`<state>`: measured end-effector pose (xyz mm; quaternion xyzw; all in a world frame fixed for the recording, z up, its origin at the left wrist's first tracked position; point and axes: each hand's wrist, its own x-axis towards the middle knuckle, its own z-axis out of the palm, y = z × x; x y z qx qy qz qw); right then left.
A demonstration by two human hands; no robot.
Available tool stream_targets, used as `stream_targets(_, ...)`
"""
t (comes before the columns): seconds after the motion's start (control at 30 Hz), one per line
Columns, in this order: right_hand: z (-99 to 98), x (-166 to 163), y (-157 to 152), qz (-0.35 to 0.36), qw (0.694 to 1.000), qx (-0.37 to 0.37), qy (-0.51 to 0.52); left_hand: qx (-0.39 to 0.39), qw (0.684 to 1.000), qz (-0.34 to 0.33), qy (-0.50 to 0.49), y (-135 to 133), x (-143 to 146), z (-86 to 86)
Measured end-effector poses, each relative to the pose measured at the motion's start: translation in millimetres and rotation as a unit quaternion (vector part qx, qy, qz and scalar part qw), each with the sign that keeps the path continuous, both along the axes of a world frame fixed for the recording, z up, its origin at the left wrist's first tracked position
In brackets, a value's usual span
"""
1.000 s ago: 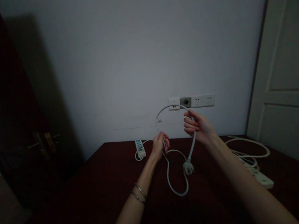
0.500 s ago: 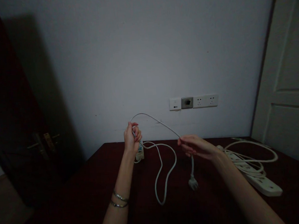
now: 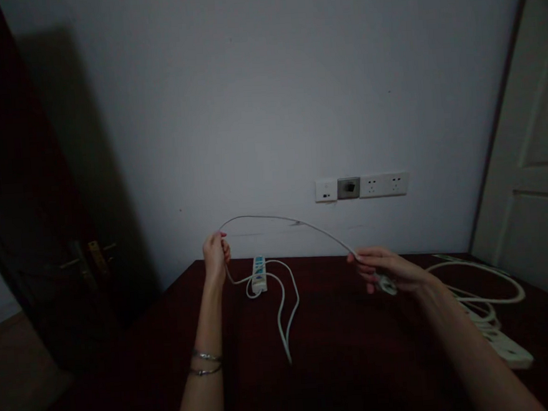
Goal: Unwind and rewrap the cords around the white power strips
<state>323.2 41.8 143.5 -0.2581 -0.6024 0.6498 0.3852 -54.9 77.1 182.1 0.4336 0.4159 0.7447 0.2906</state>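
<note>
Fingers, left hand [image 3: 216, 254]: curled in a fist, clamped on the cord [image 3: 271, 217]; I'm holding it up off the table [image 3: 340, 351], left of centre.
Fingers, right hand [image 3: 376, 267]: thumb & forefinger tog. on the same cord, the others bent under; well apart from my left.
Cord: thin, pale; arches up from my left fist, then slopes down to my right fingers, w/ the wall [image 3: 248, 107] behind.
Plug [image 3: 385, 284]: by my right palm, partly hidden by my fingers; can't see the pins.
Slack: drops below my left fist, runs right across the small strip [image 3: 259, 274], then makes a narrow loop twd the near side; can't tell if its tip touches the table.
Small strip: white w/ blue, far side of table, btwn my hands, nearer the left; cord curls by its near end.
Big strip [image 3: 514, 350]: white, on table at right, partly behind my right forearm; own lead [image 3: 515, 299] coiled over its far part.
Bangles [image 3: 206, 364]: 2, silver-col., left forearm.
Sockets [image 3: 384, 185]: white, on the far wall, right of centre; grey plate [image 3: 348, 188] & white plate [image 3: 326, 190] just left of 'em.
Doors: dark door [image 3: 25, 204] at left, v. dim; pale door [image 3: 528, 150] at right.
</note>
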Motion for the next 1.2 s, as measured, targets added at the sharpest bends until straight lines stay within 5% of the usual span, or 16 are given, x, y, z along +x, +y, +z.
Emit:
stream_targets(0.1, 8.8, -12, 2, -0.088, 0.987, -0.018, 0.132, -0.044, 0.952, 0.053, 0.299, 5, 20, -8.6)
stream_targets(0.23, 19.3, -33, -2, -0.184, 0.965, -0.023, 0.185, -0.089, 0.781, 0.006, 0.618, -7, 62, -17.8)
stream_targets(0.33, 18.4, -47, -3, -0.247, 0.962, 0.0, 0.119, -0.102, 0.681, -0.12, 0.715, -27, 96, -22.3)
stream_targets(0.43, 11.5, -58, -1, -0.242, 0.969, 0.044, 0.002, -0.036, 0.645, -0.193, 0.738, -46, 122, -22.4)
stream_targets(0.6, 7.0, -63, -10, -0.073, 0.972, 0.095, -0.202, 0.115, 0.707, -0.243, 0.654, -65, 127, -9.3)
stream_targets(0.77, 16.9, -57, -27, 0.07, 0.966, 0.078, -0.238, 0.105, 0.806, -0.231, 0.534, -61, 107, 0.2)
stream_targets(0.97, 20.6, -55, -30, 0.081, 0.971, 0.089, -0.209, 0.097, 0.856, -0.22, 0.458, -52, 106, -1.6)
stream_targets(1.2, 16.0, -50, -24, 0.071, 0.996, 0.044, -0.017, 0.012, 0.876, -0.37, 0.308, -33, 98, -12.3)
